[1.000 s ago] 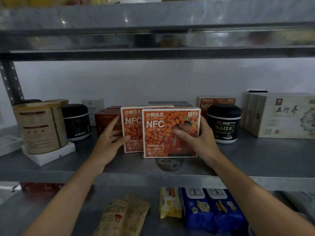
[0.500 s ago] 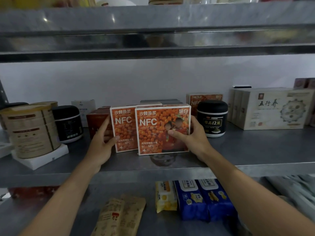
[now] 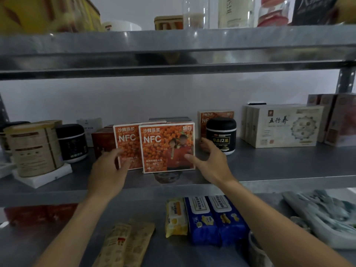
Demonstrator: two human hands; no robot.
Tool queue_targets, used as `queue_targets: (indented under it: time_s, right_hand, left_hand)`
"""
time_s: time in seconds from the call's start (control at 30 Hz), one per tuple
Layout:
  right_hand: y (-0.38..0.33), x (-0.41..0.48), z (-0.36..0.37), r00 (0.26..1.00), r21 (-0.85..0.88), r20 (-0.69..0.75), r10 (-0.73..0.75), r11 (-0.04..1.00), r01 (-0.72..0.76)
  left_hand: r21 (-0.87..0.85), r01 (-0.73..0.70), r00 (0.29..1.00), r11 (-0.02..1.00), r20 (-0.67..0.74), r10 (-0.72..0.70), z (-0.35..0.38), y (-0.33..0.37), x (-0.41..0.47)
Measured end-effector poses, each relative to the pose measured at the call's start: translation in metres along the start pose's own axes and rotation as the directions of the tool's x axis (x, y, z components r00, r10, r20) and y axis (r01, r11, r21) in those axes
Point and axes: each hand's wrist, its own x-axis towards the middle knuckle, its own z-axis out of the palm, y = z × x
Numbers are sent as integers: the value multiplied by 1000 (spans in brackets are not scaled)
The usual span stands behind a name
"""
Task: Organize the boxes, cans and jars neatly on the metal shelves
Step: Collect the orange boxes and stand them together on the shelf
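Two orange NFC boxes stand upright on the middle metal shelf (image 3: 269, 170). The front box (image 3: 167, 147) overlaps the rear box (image 3: 127, 143) to its left. My right hand (image 3: 210, 160) hovers just off the front box's right edge, fingers spread and holding nothing. Below the rear box, my left hand (image 3: 109, 170) is blurred and relaxed, in front of its lower left corner. A black jar (image 3: 221, 135) stands right of the boxes, with a third orange box (image 3: 213, 116) behind it.
At the left stand a tan can (image 3: 34, 149) on a white slab and a dark jar (image 3: 72, 143). Cream boxes (image 3: 285, 126) fill the right. Snack packets (image 3: 212, 218) lie on the lower shelf. Bottles and boxes crowd the upper shelf (image 3: 173, 45).
Both hands have let go of the orange boxes and drawn back toward me. The boxes stay standing. The view has tilted up, showing the upper shelf's contents.
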Motion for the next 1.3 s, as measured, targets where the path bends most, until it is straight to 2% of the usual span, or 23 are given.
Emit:
queue_targets:
  time_s: [0.07,0.17,0.27,0.4,0.5,0.6,0.8,1.03,1.3]
  right_hand:
    - [5,-10,-20,1000,-110,28,-13,994,16]
    - [13,-29,-57,998,-174,67,-10,984,21]
    - [22,-44,-96,997,-155,70,-27,987,38]
    - [32,-51,-143,998,-89,55,36,996,-31]
    - [39,-49,-167,996,-50,35,77,996,-76]
    - [46,-40,-179,993,-23,53,104,994,-103]
    - [58,-6,-168,986,94,73,147,984,-154]
    - [79,62,-137,977,140,146,155,975,-175]
    - [101,119,-98,981,201,181,75,973,-112]
  left_hand:
    - [76,-37,999,996,-15,38,1,25,-20]
    - [18,-63,998,998,-6,63,11,71,-53]
    - [-184,35,998,982,55,-25,31,120,-78]
    - [-387,197,973,901,193,-130,59,172,-99]
    - [-426,283,947,859,268,-179,75,194,-102]
    - [-437,300,940,848,285,-185,87,207,-95]
    - [-465,268,944,844,303,-133,119,219,-66]
    - [-467,140,963,873,269,-10,160,205,-31]
    - [-524,219,933,823,359,-19,178,185,-18]
